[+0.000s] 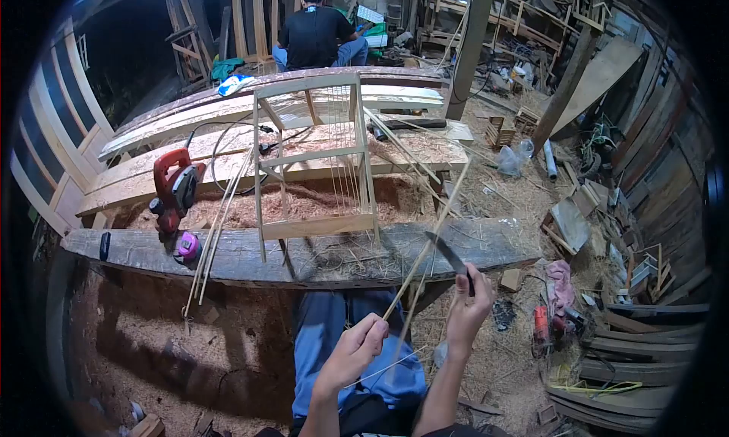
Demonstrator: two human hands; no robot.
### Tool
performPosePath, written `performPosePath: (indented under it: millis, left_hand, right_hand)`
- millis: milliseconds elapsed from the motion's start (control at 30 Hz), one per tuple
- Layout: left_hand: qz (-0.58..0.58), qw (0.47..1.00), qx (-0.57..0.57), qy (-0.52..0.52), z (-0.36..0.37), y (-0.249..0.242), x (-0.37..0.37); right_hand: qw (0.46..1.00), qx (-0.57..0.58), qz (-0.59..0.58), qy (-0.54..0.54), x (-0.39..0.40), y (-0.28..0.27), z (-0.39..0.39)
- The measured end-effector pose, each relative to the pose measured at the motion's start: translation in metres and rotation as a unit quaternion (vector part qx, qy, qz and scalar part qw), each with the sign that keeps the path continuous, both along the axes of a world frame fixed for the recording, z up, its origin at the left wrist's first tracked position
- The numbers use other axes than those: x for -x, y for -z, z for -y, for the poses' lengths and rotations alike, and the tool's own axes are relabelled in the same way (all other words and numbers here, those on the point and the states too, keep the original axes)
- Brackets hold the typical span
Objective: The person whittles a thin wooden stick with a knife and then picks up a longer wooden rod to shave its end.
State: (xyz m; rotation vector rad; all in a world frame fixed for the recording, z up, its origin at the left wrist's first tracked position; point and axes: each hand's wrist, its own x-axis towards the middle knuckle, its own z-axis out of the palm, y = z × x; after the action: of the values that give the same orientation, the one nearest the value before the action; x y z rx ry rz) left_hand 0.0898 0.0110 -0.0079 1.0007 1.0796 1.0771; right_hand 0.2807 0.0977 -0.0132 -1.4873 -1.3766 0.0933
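My left hand [354, 353] is closed around the lower end of a long thin wooden strip [416, 267], which slants up and away to the right across the plank bench. A knife [449, 254] is gripped in my right hand [468, 306], its dark blade pointing up and left. The blade overlaps the strip near the bench's front edge in this view. Thin shavings hang below the strip, between my hands. Just beyond my hands, a small wooden frame [315, 228] with thin upright strips on its right side stands on the worn plank bench [493, 242].
A red power planer [175, 186], a pink tape measure [187, 246] and several thin strips [220, 223] lie on the bench's left. Behind are long boards [121, 180] strewn with shavings. A person [313, 38] sits at the back, facing away. A wooden post [469, 50] rises at right.
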Motion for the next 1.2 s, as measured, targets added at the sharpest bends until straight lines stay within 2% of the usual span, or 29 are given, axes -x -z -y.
performPosePath:
  millis: [67,167,300,333,467,533,633,900,1067,1133,1200]
  left_hand:
    - [0.064,0.997,0.042,-0.008,0.001,-0.005,0.004]
    - [0.023,0.999,0.019,-0.02,-0.001,-0.01,0.006]
    - [0.051,0.998,-0.001,-0.019,-0.003,0.002,0.009]
    - [0.029,0.999,0.001,-0.039,-0.002,-0.008,0.005]
    - [0.006,0.999,-0.007,-0.053,0.001,-0.013,0.007]
    - [0.018,0.998,-0.022,-0.048,0.001,-0.011,0.01]
    - [0.001,0.998,-0.028,-0.047,0.004,-0.011,0.013]
    - [0.054,0.997,0.017,-0.044,0.006,-0.016,0.021]
    - [0.026,0.997,-0.013,-0.073,0.006,-0.015,0.023]
    - [0.036,0.995,-0.036,-0.084,0.006,-0.013,0.023]
    - [0.063,0.991,0.013,-0.12,0.006,-0.014,0.023]
  right_hand:
    - [0.999,0.016,-0.025,-0.032,0.009,0.001,-0.001]
    - [0.998,0.004,0.002,-0.068,0.017,-0.001,-0.002]
    - [0.994,-0.023,0.0,-0.106,0.027,-0.002,-0.002]
    - [0.993,0.013,-0.001,-0.115,0.027,-0.004,0.001]
    - [0.993,0.033,-0.007,-0.112,0.032,-0.006,0.005]
    - [0.993,0.013,-0.065,-0.095,0.033,-0.001,0.004]
    - [0.99,0.035,-0.092,-0.097,0.033,-0.005,0.007]
    - [0.985,0.062,-0.073,-0.141,0.041,-0.002,0.008]
    - [0.979,0.075,-0.06,-0.181,0.048,-0.008,0.012]
    - [0.973,0.077,0.03,-0.214,0.052,-0.018,0.016]
    - [0.962,0.085,0.054,-0.255,0.056,-0.018,0.017]
